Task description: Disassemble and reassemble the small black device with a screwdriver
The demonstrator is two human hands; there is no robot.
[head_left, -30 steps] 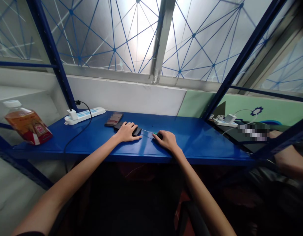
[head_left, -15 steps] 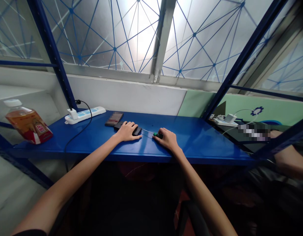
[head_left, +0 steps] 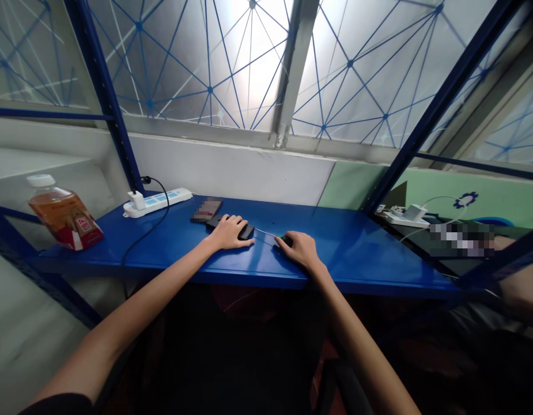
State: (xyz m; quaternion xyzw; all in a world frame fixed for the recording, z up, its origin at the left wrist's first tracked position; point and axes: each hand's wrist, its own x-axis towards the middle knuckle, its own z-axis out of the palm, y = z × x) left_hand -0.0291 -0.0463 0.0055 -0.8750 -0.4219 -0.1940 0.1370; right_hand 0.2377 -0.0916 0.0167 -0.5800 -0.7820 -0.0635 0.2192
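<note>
My left hand (head_left: 230, 233) lies over a flat black box-like device (head_left: 248, 232), its fingers across the top and the thumb along the near side. Most of the device is hidden under that hand. To its right, my right hand (head_left: 301, 249) is closed around the dark green handle of a screwdriver (head_left: 265, 233). The thin metal shaft lies nearly level and points left, its tip at the device's right end. Whether the tip sits in a screw is too small to tell. Just behind the device is a dark phone (head_left: 207, 209), its screen blurred out.
A white power strip (head_left: 158, 202) with a plugged-in charger and black cable lies at the back left of the blue table (head_left: 344, 248). A drink bottle (head_left: 67, 216) stands at the left end. Blue frame posts flank the table. Another person's arm (head_left: 523, 288) shows at right.
The whole view has shifted slightly, so everything appears further right. My right hand now covers more of the screwdriver handle. My left hand stays on the device.
</note>
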